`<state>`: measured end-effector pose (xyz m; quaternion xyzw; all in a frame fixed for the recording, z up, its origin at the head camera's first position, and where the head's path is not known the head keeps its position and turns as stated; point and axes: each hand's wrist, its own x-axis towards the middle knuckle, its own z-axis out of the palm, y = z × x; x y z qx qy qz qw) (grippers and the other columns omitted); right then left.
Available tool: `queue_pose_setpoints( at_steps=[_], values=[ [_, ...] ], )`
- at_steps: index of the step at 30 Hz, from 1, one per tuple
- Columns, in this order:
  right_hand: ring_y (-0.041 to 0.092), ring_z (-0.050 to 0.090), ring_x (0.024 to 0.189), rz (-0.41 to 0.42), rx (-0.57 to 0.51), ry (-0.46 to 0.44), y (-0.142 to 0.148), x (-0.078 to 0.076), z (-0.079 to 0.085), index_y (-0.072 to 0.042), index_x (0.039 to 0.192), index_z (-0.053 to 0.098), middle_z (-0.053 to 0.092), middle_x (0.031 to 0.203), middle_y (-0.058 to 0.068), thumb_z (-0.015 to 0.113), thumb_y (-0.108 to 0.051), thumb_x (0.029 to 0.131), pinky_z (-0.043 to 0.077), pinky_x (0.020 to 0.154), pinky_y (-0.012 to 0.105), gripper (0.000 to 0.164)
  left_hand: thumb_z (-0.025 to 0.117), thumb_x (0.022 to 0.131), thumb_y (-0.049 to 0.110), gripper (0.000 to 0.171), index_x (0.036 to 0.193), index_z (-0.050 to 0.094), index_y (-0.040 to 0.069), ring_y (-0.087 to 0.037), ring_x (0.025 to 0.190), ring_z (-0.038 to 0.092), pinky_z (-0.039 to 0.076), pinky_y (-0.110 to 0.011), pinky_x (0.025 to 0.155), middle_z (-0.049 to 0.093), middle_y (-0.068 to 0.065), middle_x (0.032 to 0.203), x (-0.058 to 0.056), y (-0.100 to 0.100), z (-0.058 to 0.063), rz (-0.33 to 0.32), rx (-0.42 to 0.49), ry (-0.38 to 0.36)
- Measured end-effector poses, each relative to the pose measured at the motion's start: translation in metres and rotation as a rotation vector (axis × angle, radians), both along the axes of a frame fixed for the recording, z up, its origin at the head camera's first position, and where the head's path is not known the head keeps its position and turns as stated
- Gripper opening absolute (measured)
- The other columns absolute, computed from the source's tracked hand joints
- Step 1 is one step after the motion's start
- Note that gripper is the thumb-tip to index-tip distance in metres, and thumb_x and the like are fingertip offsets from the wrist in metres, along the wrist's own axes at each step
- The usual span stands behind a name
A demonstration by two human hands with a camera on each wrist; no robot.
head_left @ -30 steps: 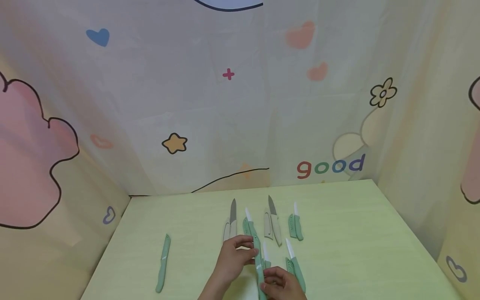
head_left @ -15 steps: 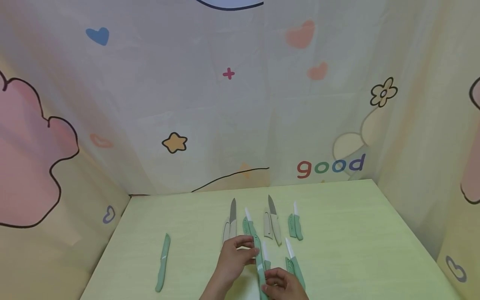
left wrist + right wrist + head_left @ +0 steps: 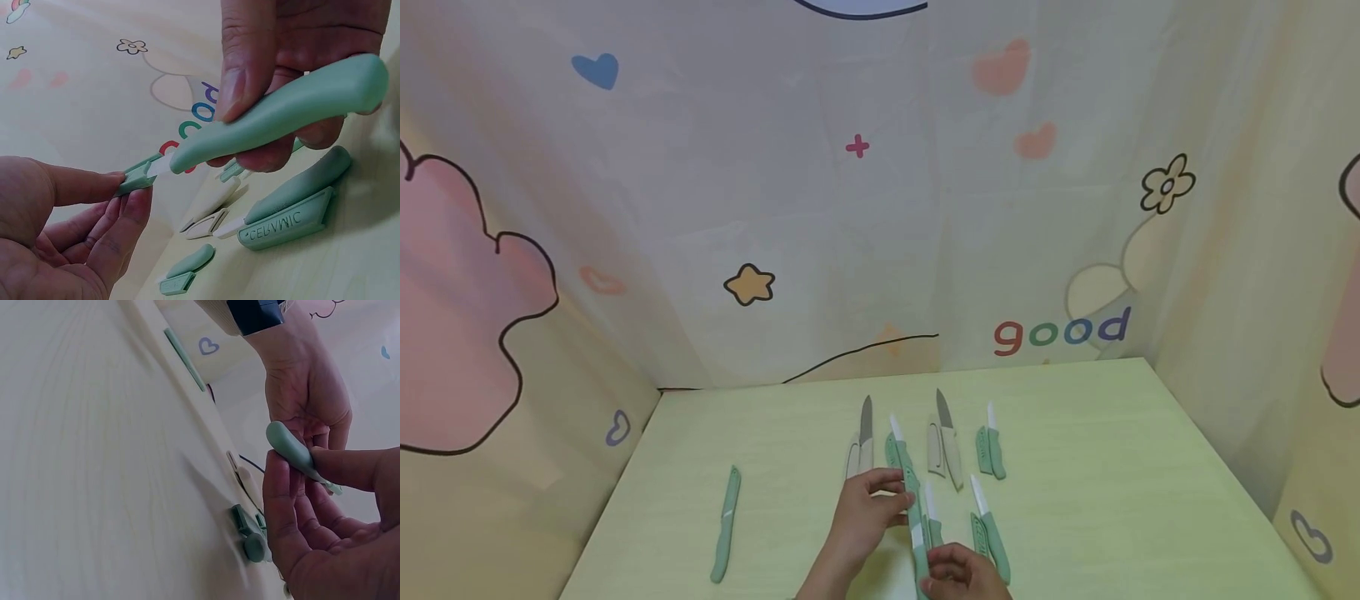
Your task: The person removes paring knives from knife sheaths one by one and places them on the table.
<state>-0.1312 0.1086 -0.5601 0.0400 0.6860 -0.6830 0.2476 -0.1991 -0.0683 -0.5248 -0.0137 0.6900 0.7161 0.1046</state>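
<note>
Raised above the table is a green ceramic knife (image 3: 281,115), partly out of its green sheath (image 3: 137,179), with a short length of white blade bare between the two. My left hand (image 3: 867,510) pinches the sheath between thumb and fingers at the far end. Nearer the front edge of the head view, my right hand (image 3: 968,573) grips the handle, thumb on one side and fingers on the other. Just right of the held knife lies another green knife (image 3: 934,532) with a white blade, partly hidden by my right hand.
Bare knives lie beside their sheaths: beige ones (image 3: 951,454) with grey blades, and green ones (image 3: 995,454) (image 3: 992,542) with white blades. A sheathed green knife (image 3: 726,525) lies apart at left. Printed curtains (image 3: 880,208) enclose the table (image 3: 1112,500).
The white strip of blade between sheath and handle has grown longer. My right hand has shifted slightly down with the handle; my left hand stays nearly in place on the sheath.
</note>
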Motion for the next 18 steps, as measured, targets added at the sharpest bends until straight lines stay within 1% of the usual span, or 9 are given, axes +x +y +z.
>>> queue_pose_setpoints(
  at_steps=[5,9,13,16,18],
  values=[
    [0.017,0.062,0.081,0.021,0.005,-0.001,0.002,0.001,-0.002,0.004,0.109,0.061,0.068,0.087,0.002,0.072,-0.012,0.082,0.055,0.07,0.03,0.033,0.072,0.081,0.0,0.038,0.117,0.061,-0.009,-0.022,0.081,0.064,0.062,-0.034,0.067,0.061,-0.023,0.104,-0.002,-0.001,0.0,0.009,0.017,0.009],
    [0.017,0.062,0.081,0.029,-0.01,0.004,0.003,0.002,-0.004,0.006,0.108,0.061,0.069,0.088,0.003,0.071,-0.011,0.083,0.055,0.071,0.03,0.032,0.071,0.083,0.0,0.039,0.118,0.06,-0.009,-0.022,0.081,0.064,0.062,-0.034,0.068,0.062,-0.021,0.102,-0.004,-0.001,-0.001,0.014,0.018,0.016],
    [0.018,0.063,0.081,0.028,-0.028,0.009,0.004,0.003,-0.006,0.007,0.108,0.061,0.07,0.088,0.004,0.071,-0.009,0.083,0.055,0.071,0.029,0.032,0.071,0.082,0.0,0.038,0.118,0.061,-0.009,-0.021,0.081,0.064,0.062,-0.034,0.068,0.062,-0.02,0.102,-0.006,-0.001,-0.001,0.023,0.009,0.004],
    [0.018,0.063,0.082,0.027,-0.03,-0.009,0.005,0.003,-0.005,0.006,0.108,0.061,0.07,0.089,0.003,0.072,-0.009,0.083,0.056,0.072,0.03,0.031,0.071,0.082,-0.002,0.036,0.116,0.062,-0.008,-0.021,0.08,0.064,0.062,-0.035,0.068,0.062,-0.022,0.103,-0.005,-0.001,0.004,0.03,0.008,0.001],
    [0.018,0.063,0.081,0.029,-0.028,-0.016,0.005,0.004,-0.005,0.006,0.108,0.061,0.07,0.089,0.003,0.073,-0.009,0.083,0.056,0.072,0.031,0.031,0.07,0.082,-0.003,0.034,0.115,0.062,-0.009,-0.022,0.079,0.064,0.062,-0.036,0.068,0.061,-0.024,0.103,-0.002,-0.002,0.011,0.032,0.007,0.006]
  ],
)
